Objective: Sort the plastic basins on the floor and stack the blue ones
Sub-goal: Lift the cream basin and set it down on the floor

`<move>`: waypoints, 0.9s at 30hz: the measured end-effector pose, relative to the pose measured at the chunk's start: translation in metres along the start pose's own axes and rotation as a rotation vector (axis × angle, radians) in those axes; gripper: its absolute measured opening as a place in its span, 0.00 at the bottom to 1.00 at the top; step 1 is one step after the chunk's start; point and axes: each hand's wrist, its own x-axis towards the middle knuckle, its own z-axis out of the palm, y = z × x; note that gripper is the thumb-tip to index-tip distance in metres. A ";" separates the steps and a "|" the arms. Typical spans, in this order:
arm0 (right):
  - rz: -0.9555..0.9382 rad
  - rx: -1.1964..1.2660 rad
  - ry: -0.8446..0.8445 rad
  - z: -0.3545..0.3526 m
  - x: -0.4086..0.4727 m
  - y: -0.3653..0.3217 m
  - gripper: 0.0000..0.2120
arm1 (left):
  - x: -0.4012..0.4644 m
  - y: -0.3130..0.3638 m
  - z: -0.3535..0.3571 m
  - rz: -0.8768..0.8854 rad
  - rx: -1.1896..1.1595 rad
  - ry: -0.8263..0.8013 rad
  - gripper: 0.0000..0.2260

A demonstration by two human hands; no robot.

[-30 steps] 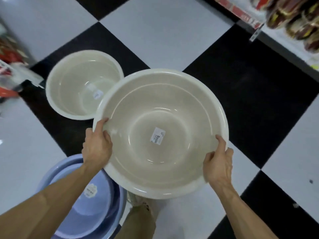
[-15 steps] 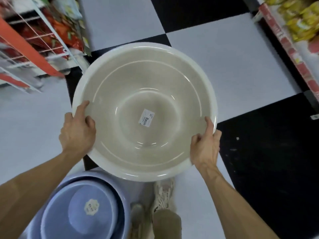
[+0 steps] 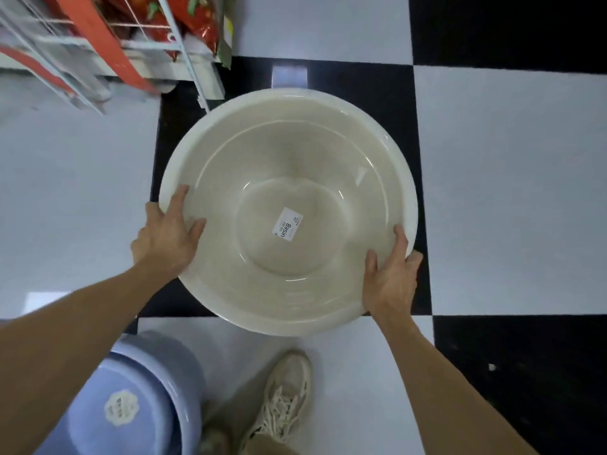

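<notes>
Head view shows the left hand point(image 3: 164, 236) and right hand point(image 3: 392, 277) clasping opposite rims of the cream basin point(image 3: 289, 178) over a black floor tile point(image 3: 387, 90); best lowered level, clear of the blue basins point(image 3: 154, 382).

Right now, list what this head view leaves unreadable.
- Blue basins: cut by the bottom edge and crossed by the left forearm; their count is unclear.
- Floor under the cream basin: hidden, so resting or lifted is unclear.
- Sticker: small print too tiny.
- Shelf goods: blurred.
</notes>
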 end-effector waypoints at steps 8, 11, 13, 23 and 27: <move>0.099 -0.059 -0.388 0.019 0.011 0.001 0.36 | 0.016 -0.011 0.025 -0.290 -0.303 -0.386 0.40; 0.057 -0.034 -0.440 0.012 -0.011 -0.007 0.35 | -0.005 -0.010 0.015 -0.154 -0.228 -0.432 0.40; -0.011 -0.054 -0.450 0.008 -0.027 -0.018 0.34 | -0.025 -0.013 0.006 -0.070 -0.091 -0.435 0.39; -0.334 -0.258 -0.512 0.046 -0.143 -0.094 0.31 | -0.103 -0.139 -0.032 0.172 0.228 -0.223 0.35; -0.366 -0.290 -0.507 0.086 -0.215 -0.113 0.30 | -0.123 -0.234 -0.044 0.174 0.250 -0.245 0.34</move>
